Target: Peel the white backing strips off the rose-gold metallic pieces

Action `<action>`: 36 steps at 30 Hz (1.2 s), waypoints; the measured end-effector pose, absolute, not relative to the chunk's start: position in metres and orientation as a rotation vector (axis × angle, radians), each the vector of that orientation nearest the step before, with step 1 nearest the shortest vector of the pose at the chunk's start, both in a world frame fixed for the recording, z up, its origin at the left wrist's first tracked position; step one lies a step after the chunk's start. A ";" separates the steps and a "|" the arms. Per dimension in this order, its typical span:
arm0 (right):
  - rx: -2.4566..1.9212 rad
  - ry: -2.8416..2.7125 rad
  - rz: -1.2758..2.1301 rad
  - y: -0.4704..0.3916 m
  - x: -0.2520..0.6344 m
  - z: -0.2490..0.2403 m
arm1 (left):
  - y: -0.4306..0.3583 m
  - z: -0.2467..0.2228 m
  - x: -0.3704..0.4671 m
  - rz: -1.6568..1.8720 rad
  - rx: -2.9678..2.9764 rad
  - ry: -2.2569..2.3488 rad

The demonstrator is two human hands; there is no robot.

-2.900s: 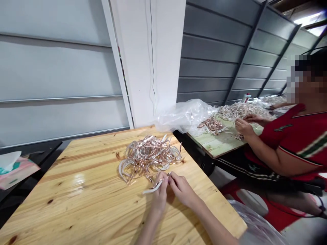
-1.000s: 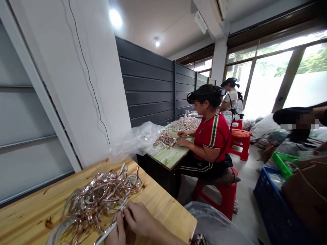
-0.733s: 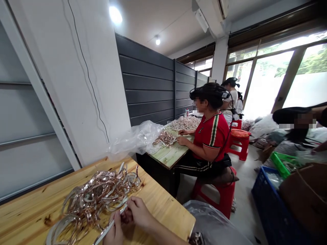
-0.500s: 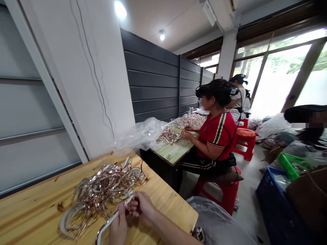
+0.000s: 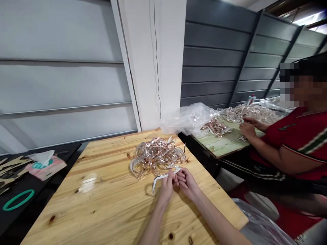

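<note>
A thin, bent white strip with a shiny metallic edge (image 5: 161, 176) is held in both hands, just above a pale yellow, knotted wooden tabletop (image 5: 102, 204). The left hand (image 5: 167, 182) pinches it between thumb and fingers partway along, leaving the curved end free and bent downward on the left. The right hand (image 5: 187, 182), its fingers curled in, grips the other end, close beside the left hand.

Off the right edge of the tabletop, low down, is a clear plastic bag (image 5: 260, 217). To the left, a flat green ring (image 5: 18, 200) lies on a black surface (image 5: 25, 217), with a pink-and-white soft tissue pack (image 5: 47, 167) behind it.

Just past the hands sits a tangled heap of curved copper-coloured and white strips (image 5: 158, 153).

Farther right, a co-worker in a red shirt (image 5: 288, 139) has both hands together over a worn, pale green table (image 5: 217, 146), which carries more strips (image 5: 250, 112). A crumpled clear plastic sheet (image 5: 189, 117) lies at its left, before a white pillar (image 5: 155, 68) and dark grey slatted panels (image 5: 214, 58).
</note>
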State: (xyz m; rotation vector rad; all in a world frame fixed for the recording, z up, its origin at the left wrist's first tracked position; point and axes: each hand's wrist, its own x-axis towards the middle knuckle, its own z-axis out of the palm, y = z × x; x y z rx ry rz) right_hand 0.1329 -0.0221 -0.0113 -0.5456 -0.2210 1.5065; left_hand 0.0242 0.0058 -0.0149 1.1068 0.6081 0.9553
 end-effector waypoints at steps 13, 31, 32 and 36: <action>-0.525 -0.291 1.594 -0.029 0.142 -0.009 | 0.007 -0.005 0.019 0.740 0.738 0.374; -0.823 -0.500 1.278 -0.038 0.130 0.017 | 0.006 -0.011 0.022 0.747 0.741 0.444; -0.895 -0.553 1.210 -0.038 0.129 0.016 | 0.006 -0.011 0.022 0.776 0.755 0.457; -1.108 -0.870 1.025 -0.038 0.126 0.008 | 0.008 -0.013 0.021 0.891 0.805 0.543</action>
